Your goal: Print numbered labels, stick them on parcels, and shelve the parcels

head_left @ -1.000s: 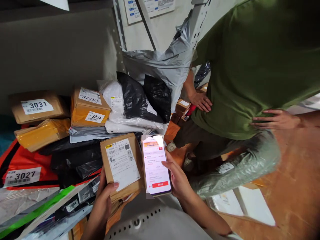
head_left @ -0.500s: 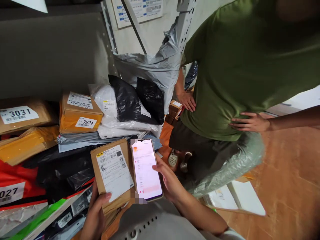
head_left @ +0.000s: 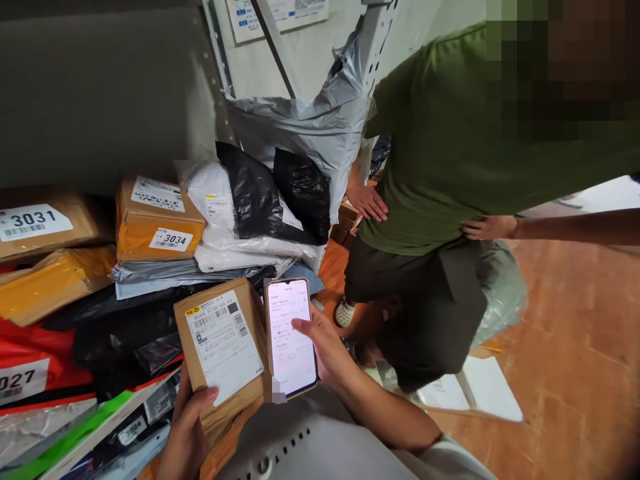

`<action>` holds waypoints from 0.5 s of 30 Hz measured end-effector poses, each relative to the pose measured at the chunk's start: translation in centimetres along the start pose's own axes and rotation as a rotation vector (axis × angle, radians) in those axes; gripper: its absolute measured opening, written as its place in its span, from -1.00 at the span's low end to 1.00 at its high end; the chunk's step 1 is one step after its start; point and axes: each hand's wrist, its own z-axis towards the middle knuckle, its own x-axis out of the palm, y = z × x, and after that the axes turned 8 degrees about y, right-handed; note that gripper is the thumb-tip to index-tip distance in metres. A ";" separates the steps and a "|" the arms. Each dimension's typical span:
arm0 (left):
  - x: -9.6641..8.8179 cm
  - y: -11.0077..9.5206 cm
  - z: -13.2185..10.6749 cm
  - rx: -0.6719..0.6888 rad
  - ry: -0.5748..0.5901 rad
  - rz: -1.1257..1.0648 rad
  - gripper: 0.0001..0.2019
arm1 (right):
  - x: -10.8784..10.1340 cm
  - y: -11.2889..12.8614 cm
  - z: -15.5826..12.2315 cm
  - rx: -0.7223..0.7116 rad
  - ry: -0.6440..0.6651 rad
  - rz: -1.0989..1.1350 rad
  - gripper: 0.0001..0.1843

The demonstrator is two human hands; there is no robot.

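Observation:
My left hand (head_left: 193,413) grips a brown cardboard box (head_left: 255,300) by its lower left side, thumb on top. A white shipping label (head_left: 227,353) with a barcode and printed text faces up on it. Right beside the box, my right hand (head_left: 325,340) is closed around a smartphone (head_left: 290,363). Its lit screen shows a page of small text that I cannot read, and my right thumb rests on or just over the glass. The fingers behind the phone and under the box are hidden.
On the shelf lie a box labelled 3034 (head_left: 160,220), a box labelled 3031 (head_left: 40,227), a red bag (head_left: 45,347) and black parcels (head_left: 300,193). A co-worker in a green shirt (head_left: 440,147) stands close on the right, hands at the waist. An open white carton (head_left: 493,390) lies on the floor.
The phone screen has switched to a different page, and my right thumb has shifted up and left across it. The co-worker has turned slightly, moving the legs. The box stays in my left hand.

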 end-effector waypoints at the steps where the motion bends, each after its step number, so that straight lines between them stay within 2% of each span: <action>1: 0.1 -0.1 0.0 0.001 -0.004 -0.001 -0.23 | -0.1 -0.1 0.1 0.009 0.000 -0.009 -0.56; 6: 0.6 -0.5 -0.2 -0.012 -0.013 0.001 -0.12 | -0.3 -0.8 1.0 0.065 -0.026 -0.058 -0.49; 10: 0.6 -0.4 -0.4 -0.023 -0.019 -0.023 -0.10 | -0.5 -1.0 1.2 0.094 -0.026 -0.026 -0.49; 15: 0.5 -0.2 -0.1 -0.022 -0.028 -0.043 -0.04 | -0.5 -0.5 0.7 0.110 0.007 0.032 -0.62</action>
